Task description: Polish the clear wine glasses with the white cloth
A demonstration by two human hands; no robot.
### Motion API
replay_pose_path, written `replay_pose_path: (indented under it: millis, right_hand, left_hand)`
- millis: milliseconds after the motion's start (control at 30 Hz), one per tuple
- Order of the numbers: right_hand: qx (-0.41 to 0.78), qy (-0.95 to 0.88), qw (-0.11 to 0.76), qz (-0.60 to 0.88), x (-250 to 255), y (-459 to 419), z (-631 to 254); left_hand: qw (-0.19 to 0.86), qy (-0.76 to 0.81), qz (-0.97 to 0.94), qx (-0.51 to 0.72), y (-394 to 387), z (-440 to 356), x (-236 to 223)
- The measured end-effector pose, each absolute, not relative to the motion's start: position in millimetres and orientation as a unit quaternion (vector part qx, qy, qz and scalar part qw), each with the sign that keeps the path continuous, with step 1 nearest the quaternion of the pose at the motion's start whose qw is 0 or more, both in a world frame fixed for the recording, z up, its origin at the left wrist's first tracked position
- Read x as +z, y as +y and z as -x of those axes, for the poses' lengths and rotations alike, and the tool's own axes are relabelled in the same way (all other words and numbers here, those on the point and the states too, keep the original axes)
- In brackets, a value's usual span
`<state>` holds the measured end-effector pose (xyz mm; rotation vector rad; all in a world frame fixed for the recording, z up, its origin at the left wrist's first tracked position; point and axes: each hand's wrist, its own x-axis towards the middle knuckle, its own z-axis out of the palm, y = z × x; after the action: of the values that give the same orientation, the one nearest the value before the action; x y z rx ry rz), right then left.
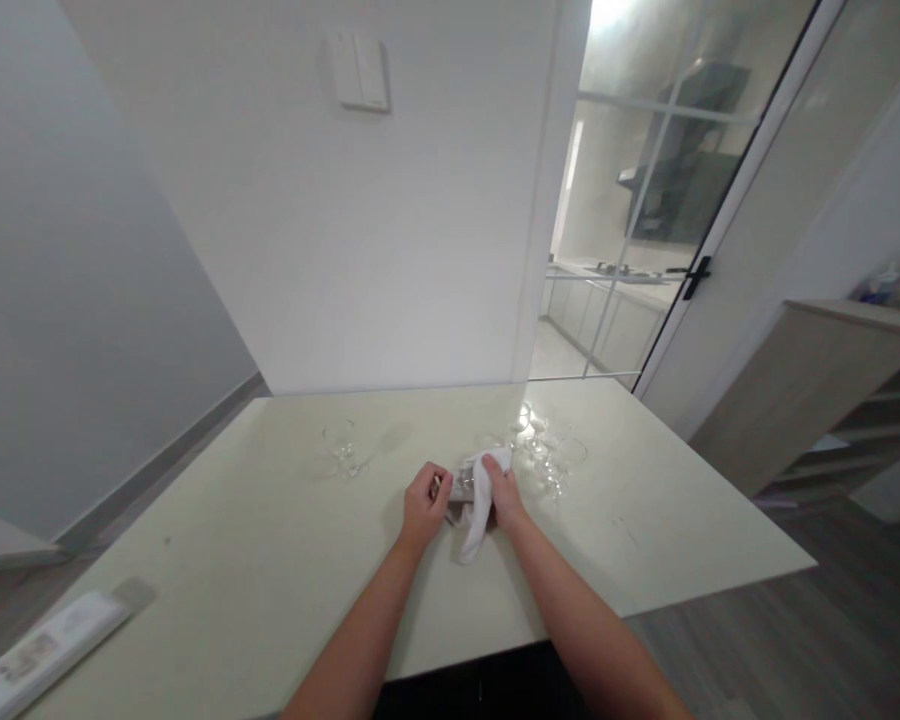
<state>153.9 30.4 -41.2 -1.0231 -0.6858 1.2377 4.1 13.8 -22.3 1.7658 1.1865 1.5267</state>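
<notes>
Over the pale tabletop [270, 560], my left hand [425, 505] is closed around one end of a clear drinking glass [466, 480]. My right hand [504, 493] grips a white cloth [481, 500], wrapped against the glass with one end hanging down. Much of the held glass is hidden by the cloth and fingers. Just beyond my right hand stand several clear glasses [546, 455], overlapping and hard to tell apart. Farther left on the table is another clear glass [340, 445], apart from both hands.
A white package [49, 650] lies at the table's lower left corner. The far table edge meets a white wall [390, 250]. To the right are a glass-paned door with a black handle [696, 275] and a wooden shelf unit [817, 370].
</notes>
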Motion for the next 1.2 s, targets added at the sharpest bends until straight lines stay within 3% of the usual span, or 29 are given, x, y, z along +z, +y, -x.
replay_pose_path:
  millis: [233,433,533,667,933,1067,1200]
  right_hand:
    - [0.429,-0.469,0.636,0.438,-35,19,-149]
    - [0.5,-0.317,0.655,0.47,-46,29,-150]
    - [0.493,-0.283,0.657,0.495,-51,32,-152]
    - [0.485,-0.368,0.634,0.476,-49,29,-152]
    - [0.411,-0.513,0.638,0.401,-27,13,-150]
    - [0.447,-0.496,0.63,0.397,-29,14,-148]
    - [0.529,-0.365,0.638,0.425,-43,24,-149]
  left_hand:
    - [0.45,0.508,-0.473,0.562,33,1,-28]
    - [0.252,0.439,-0.648,0.569,14,-2,-19]
    - [0.207,0.438,-0.677,0.554,7,-5,-16]
    - [0.252,0.471,-0.636,0.558,17,-2,-20]
    - [0.469,0.523,-0.445,0.555,38,4,-27]
    - [0.479,0.522,-0.432,0.558,36,3,-26]
    - [0.46,0.52,-0.435,0.573,36,2,-26]
